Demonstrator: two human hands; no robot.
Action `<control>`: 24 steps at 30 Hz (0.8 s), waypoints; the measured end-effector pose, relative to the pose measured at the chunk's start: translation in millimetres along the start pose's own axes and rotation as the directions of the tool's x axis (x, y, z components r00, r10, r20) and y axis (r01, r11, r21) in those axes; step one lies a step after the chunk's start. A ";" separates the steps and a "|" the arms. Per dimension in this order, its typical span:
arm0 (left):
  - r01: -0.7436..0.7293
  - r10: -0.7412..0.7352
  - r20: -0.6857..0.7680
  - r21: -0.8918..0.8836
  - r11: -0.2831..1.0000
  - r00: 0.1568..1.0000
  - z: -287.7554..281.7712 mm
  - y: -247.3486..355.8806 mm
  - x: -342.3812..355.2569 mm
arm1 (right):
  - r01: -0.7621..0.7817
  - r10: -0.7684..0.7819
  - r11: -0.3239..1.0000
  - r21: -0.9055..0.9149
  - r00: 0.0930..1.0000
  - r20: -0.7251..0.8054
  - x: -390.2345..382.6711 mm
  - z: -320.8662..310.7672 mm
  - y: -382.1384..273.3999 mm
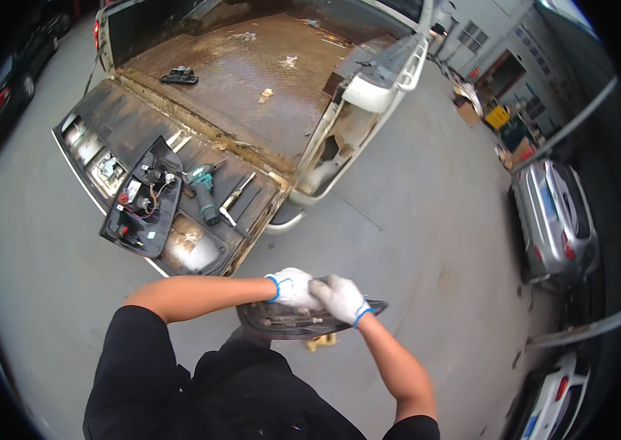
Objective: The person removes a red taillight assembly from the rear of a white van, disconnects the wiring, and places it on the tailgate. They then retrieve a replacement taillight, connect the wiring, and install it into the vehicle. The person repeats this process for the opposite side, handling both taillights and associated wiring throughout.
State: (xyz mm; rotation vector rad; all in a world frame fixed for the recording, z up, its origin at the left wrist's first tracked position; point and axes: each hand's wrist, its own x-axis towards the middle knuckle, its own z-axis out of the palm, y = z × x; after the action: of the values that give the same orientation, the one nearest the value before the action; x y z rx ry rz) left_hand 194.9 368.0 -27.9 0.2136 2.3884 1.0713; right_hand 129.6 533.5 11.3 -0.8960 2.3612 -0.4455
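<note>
In front of my body, over the floor, is a long dark tail light [288, 320] with a red strip along its near edge and small pale fittings inside. My left hand [294, 288], in a white knit glove with a blue cuff, is closed at its far edge. Right beside it my right hand [340, 299], gloved the same way, is curled over the tail light's right part. The two hands touch, and their fingertips are hidden. Ahead on the lowered tailgate [116, 106] lie a black lamp housing [151, 196] with coloured wires, a green cordless drill [203, 192] and a ratchet wrench [237, 198].
Beyond the tailgate stretches a rusty truck bed [230, 110] with a black part [179, 75] and scraps in it. The truck's open rear corner [329, 150] juts out at right. A silver car [554, 220] stands far right, a dark car [6, 88] far left.
</note>
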 end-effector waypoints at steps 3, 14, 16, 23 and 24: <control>0.081 -0.088 -0.133 -0.055 0.995 0.987 -6.3 -27.8 24.6 | 0.280 -0.261 0.919 -0.276 0.960 0.105 54.5 -15.4 13.0; 0.173 -0.292 -0.060 -0.688 0.705 0.955 -71.3 -73.8 76.6 | 0.038 -0.059 0.973 0.229 0.995 0.083 352.5 -114.3 53.9; 0.161 -0.363 -0.159 -0.687 0.708 0.918 -67.3 -80.5 97.0 | 0.095 -0.098 0.989 0.116 0.995 0.015 398.5 -97.0 82.9; -0.101 -0.534 -0.192 -0.976 0.194 0.823 -70.2 -75.1 139.7 | 0.505 -0.444 0.847 0.166 0.844 -0.301 439.3 -45.0 145.5; -0.183 -0.529 -0.255 -0.965 0.185 0.810 -78.1 -63.0 142.6 | 0.408 -0.346 0.840 0.358 0.910 -0.227 440.3 -40.1 154.3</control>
State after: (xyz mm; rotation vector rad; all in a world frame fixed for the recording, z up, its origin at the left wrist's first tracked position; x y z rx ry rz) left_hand 36.6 322.7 -85.5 -0.9915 1.4301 2.5444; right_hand -241.8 346.7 -204.2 -1.1595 2.0965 -1.1515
